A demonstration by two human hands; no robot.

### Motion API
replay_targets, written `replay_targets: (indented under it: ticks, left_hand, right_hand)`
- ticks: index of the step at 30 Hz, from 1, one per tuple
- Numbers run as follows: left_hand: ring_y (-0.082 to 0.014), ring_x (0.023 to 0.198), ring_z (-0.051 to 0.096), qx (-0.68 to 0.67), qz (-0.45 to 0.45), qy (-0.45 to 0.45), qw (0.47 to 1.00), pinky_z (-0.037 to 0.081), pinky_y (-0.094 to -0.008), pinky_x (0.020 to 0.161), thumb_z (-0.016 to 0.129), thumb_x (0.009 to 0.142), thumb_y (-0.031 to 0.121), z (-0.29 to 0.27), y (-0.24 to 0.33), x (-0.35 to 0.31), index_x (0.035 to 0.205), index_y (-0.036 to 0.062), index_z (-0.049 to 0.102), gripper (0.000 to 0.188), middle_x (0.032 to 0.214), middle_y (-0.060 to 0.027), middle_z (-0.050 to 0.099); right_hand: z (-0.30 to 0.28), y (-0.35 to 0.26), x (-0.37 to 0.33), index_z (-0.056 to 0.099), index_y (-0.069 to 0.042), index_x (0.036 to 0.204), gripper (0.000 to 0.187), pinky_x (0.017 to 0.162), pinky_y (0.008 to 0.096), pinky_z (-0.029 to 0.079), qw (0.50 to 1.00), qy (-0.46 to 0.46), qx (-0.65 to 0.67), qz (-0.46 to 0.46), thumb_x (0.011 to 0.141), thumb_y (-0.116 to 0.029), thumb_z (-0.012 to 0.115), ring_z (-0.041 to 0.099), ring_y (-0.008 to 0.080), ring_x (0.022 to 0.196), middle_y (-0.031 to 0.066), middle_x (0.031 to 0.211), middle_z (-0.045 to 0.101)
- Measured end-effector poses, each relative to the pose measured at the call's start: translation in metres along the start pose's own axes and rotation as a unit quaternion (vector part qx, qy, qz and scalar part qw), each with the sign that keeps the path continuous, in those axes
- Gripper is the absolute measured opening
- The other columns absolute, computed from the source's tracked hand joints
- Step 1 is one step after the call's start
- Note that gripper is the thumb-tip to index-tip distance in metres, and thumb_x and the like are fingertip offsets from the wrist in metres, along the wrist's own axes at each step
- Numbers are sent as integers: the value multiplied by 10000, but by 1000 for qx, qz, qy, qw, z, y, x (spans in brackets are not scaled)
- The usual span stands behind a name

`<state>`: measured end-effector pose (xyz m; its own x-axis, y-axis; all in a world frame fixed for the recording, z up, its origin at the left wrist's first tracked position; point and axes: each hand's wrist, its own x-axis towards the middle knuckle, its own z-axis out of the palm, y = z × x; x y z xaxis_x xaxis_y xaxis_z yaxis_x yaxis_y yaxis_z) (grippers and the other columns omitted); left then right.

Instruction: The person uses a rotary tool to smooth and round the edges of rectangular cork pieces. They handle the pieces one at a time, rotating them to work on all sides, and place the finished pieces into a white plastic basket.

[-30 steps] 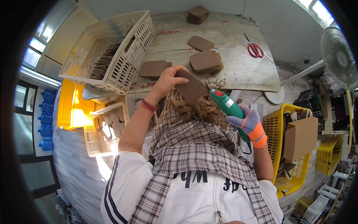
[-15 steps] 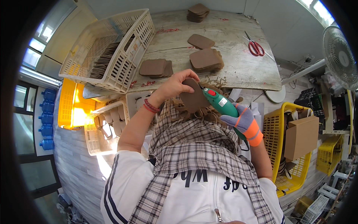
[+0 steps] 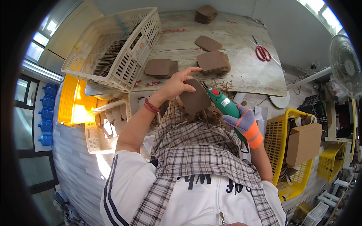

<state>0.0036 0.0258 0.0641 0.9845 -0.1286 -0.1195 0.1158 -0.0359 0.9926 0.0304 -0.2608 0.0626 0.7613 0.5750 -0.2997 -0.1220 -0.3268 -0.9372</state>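
My left hand, bare and with red beaded bracelets at the wrist, pinches the upper edge of a flat brown piece with rounded corners. Its index finger points out toward the table. In my right hand, gloved in grey and orange, is a green handheld electric cutter with a red button. The cutter's narrow tip is close to the piece's upper right edge, with a small gap between them. Thin brown trimmings lie below the piece, over the checked apron.
Stacks of brown pieces lie on the worn table, with red-handled scissors at its right. A white crate of pieces stands at the left. A yellow basket holding a cardboard box and a fan are on the right.
The brown piece has turned in my left hand and come away from the cutter's tip. My left index finger has straightened outward. My right hand keeps its grip on the cutter.
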Motion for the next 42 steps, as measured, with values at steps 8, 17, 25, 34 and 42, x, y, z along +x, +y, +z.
replay_targets:
  ticks: [8,17,25,34,42]
  left_hand:
    - [-93,946,543,33,2,-30,999,468,-226,806,552,769,-74,0,-6,2,1352,85,410,621,1108,-62,553]
    - [-230,1085,528,260,-74,341,901,433,-353,931,510,876,-2,-146,-48,11,1225,36,500,351,1217,-126,529]
    - [-349,1287,319,604,203,281,717,288,-489,1031,660,794,226,-44,-60,106,1197,37,543,461,1312,-145,450]
    - [-336,1276,324,492,161,298,802,269,-477,1026,783,651,188,-2,-54,126,992,50,533,445,1192,-139,479]
    - [-249,850,465,469,162,292,818,363,-432,751,791,640,120,-2,-39,118,780,91,416,401,892,-80,486]
  right_hand:
    - [9,-5,4,583,10,1037,453,501,216,446,999,11,-32,-12,742,-264,790,555,64,568,29,729,619]
    - [-18,31,-2,583,40,1005,400,479,217,452,994,89,54,30,756,-209,772,561,74,540,49,721,622]
    - [-16,57,3,601,20,1014,440,488,232,457,992,119,31,26,741,-272,784,571,79,539,50,700,634]
    - [-18,65,1,590,20,997,426,481,236,462,990,126,57,22,742,-260,785,579,85,535,51,686,627]
    - [-18,56,1,586,24,990,415,475,228,457,990,131,50,19,748,-251,782,568,77,525,42,693,629]
